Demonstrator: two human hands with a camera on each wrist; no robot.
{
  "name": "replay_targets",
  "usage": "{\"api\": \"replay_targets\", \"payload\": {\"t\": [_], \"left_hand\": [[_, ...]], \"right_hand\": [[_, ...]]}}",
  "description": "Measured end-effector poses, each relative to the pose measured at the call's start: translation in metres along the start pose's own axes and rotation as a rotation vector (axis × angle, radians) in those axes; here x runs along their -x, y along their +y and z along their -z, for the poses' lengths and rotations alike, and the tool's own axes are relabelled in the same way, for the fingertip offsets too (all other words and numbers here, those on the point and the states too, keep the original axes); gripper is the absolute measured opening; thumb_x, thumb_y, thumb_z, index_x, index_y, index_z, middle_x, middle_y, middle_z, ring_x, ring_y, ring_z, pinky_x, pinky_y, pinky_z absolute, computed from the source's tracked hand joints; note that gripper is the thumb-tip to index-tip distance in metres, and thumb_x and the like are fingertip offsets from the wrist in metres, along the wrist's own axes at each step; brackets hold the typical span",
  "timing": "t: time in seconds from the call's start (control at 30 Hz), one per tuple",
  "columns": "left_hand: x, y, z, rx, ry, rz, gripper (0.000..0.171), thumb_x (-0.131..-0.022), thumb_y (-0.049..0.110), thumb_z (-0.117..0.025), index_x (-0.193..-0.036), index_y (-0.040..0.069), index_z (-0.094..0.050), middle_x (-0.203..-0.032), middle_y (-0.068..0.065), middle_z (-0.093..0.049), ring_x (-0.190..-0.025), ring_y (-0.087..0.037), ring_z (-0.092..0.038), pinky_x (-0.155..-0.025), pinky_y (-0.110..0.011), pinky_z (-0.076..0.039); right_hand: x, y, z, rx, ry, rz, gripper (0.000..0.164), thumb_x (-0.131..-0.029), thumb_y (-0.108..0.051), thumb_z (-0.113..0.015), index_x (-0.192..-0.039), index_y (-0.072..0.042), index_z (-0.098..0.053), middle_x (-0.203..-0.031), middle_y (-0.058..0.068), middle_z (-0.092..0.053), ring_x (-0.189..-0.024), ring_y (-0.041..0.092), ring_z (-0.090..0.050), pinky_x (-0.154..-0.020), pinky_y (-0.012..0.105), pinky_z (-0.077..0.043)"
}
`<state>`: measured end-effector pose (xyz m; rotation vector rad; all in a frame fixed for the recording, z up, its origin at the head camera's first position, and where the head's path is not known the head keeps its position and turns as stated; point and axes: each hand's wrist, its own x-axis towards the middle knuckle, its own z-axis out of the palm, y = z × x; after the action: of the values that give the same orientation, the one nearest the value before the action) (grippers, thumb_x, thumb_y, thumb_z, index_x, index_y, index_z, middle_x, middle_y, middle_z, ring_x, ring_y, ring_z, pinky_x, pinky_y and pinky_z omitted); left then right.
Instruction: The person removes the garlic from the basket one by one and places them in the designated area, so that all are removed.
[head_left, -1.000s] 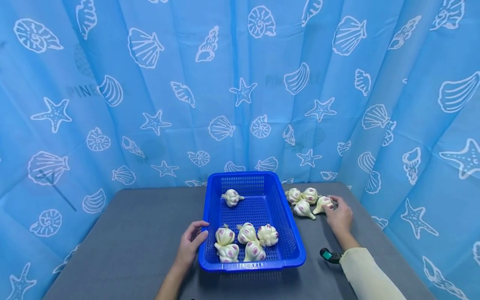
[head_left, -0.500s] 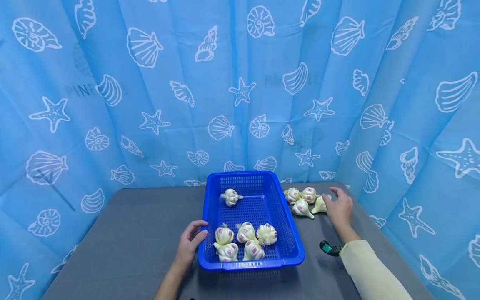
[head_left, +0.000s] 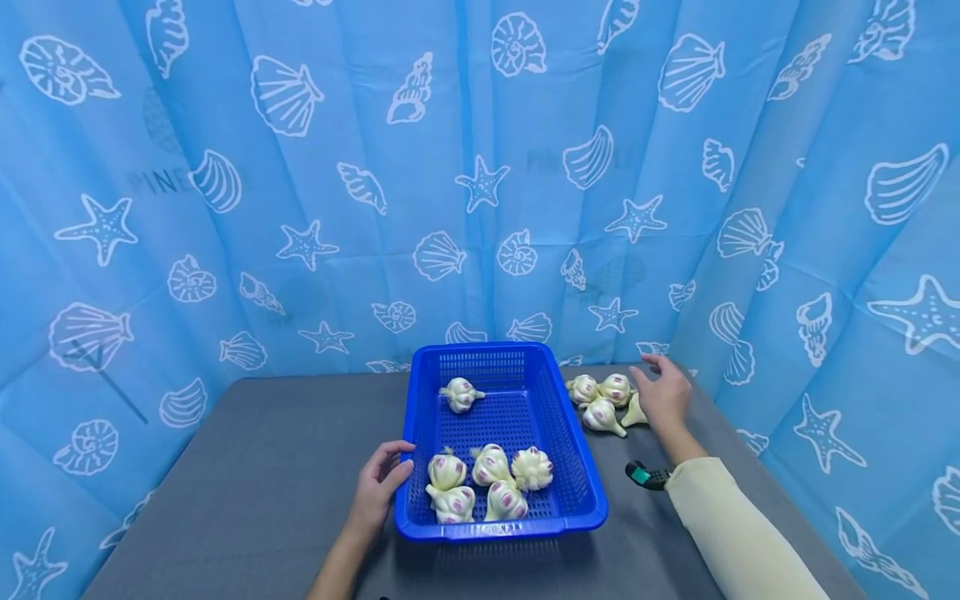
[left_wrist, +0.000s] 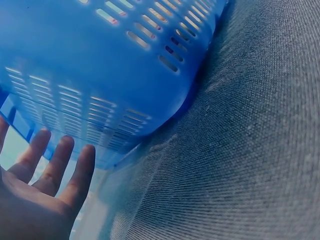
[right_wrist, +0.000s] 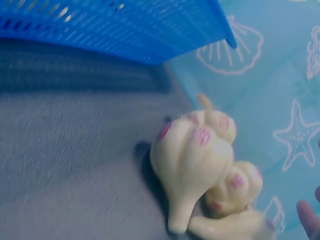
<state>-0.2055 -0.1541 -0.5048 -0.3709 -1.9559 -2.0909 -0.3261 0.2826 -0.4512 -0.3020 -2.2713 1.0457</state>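
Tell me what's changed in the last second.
The right hand has let go of the rightmost garlic bulb and moved away toward the curtain. That bulb stays on the table. The left hand remains at the blue basket's left rim; the six garlic bulbs inside lie as before.

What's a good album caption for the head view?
Left hand at a blue rectangular plastic basket of six white, purple-marked garlic bulbs; right hand beside four more on a woven grey tabletop.
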Motion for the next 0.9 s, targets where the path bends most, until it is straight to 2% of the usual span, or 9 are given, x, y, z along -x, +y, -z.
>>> {"api": "replay_targets", "payload": {"t": [0.23, 0.57, 0.8, 0.9], "left_hand": [[0.001, 0.001, 0.0, -0.03, 0.004, 0.025, 0.024, -0.095, 0.001, -0.056, -0.118, -0.005, -0.056, -0.121, -0.023, -0.055, -0.101, -0.02, -0.06, -0.081, -0.028, -0.05], [0.0, -0.001, 0.001, -0.021, 0.013, 0.012, 0.022, -0.094, 0.001, -0.057, -0.115, -0.005, -0.057, -0.117, -0.017, -0.058, -0.098, -0.017, -0.061, -0.08, -0.028, -0.05], [0.0, -0.001, 0.001, -0.025, 0.009, 0.01, 0.022, -0.094, 0.001, -0.057, -0.115, -0.004, -0.058, -0.116, -0.015, -0.058, -0.098, -0.018, -0.061, -0.08, -0.028, -0.05], [0.0, 0.0, 0.0, -0.023, 0.01, 0.006, 0.023, -0.093, 0.001, -0.057, -0.115, -0.005, -0.058, -0.116, -0.016, -0.058, -0.098, -0.018, -0.061, -0.08, -0.027, -0.05]], "right_hand": [[-0.005, -0.022, -0.005, -0.053, -0.037, 0.033, 0.033, -0.092, -0.017, -0.068, -0.122, -0.003, -0.063, -0.123, 0.018, -0.062, -0.115, 0.035, -0.056, -0.089, 0.05, -0.045], [-0.01, -0.052, -0.018, -0.066, -0.091, 0.076, 0.034, -0.093, -0.02, -0.068, -0.122, -0.004, -0.062, -0.121, 0.017, -0.063, -0.113, 0.034, -0.056, -0.088, 0.049, -0.045], [-0.009, -0.073, -0.03, -0.124, -0.147, 0.145, 0.031, -0.091, -0.015, -0.069, -0.118, -0.001, -0.063, -0.119, 0.018, -0.064, -0.108, 0.037, -0.06, -0.082, 0.049, -0.05], [-0.007, -0.082, -0.037, -0.143, -0.184, 0.149, 0.032, -0.09, -0.016, -0.07, -0.118, -0.001, -0.063, -0.12, 0.018, -0.063, -0.106, 0.036, -0.062, -0.081, 0.047, -0.051]]}}
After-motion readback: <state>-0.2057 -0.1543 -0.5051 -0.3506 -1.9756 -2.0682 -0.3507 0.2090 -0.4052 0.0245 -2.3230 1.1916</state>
